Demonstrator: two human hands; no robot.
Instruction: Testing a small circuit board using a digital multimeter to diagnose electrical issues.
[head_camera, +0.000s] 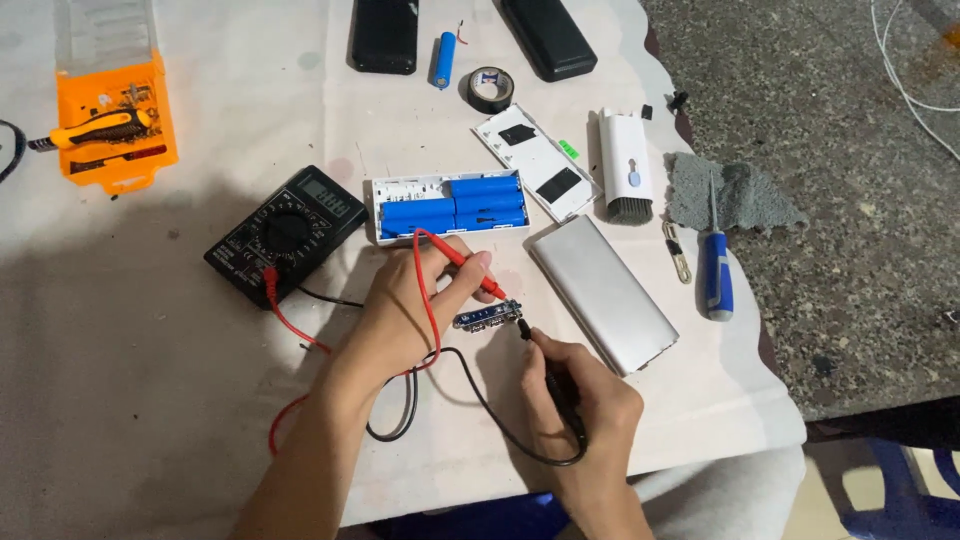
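Black probe (556, 385) mostly buried inside right hand (580, 405). Red probe (470, 268) partly covered by left hand (410, 305) fingers. Circuit board (487, 316) too small to make out parts. Two black cases (383, 35) cut off by top edge. Meter (285, 232) screen unreadable. Orange tray (112, 110) contents a small jumble.

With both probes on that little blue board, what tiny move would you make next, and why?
Probably glance at the black multimeter. The left hand holds the red probe and the right hand the black probe, both tips at the small blue circuit board, so a reading seems due.
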